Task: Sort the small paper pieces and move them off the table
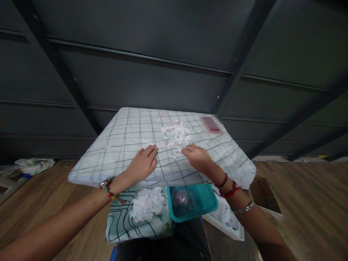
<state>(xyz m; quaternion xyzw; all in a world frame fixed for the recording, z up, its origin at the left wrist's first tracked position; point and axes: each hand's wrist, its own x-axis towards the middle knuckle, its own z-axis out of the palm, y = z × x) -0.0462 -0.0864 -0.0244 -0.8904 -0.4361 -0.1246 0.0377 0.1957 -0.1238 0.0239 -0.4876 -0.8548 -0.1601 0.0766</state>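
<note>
On a table covered with a white checked cloth [130, 134] lies a loose pile of small white scraps [178, 132], a few tinged pink. My left hand [144, 163] rests flat on the cloth at the near left of the pile, its fingers stretched out and holding nothing I can see. My right hand [198, 157] is at the near right of the pile, thumb and fingertips pinched together low over the cloth. A few stray scraps lie by those fingertips. Whatever they hold is too small to make out.
Below the table's near edge sit a teal tray [213, 204] with dark, reddish contents and a heap of white scraps [148, 204] on patterned cloth. A white box [236, 232] stands right of the tray. A dark panelled wall [144, 79] rises behind the table.
</note>
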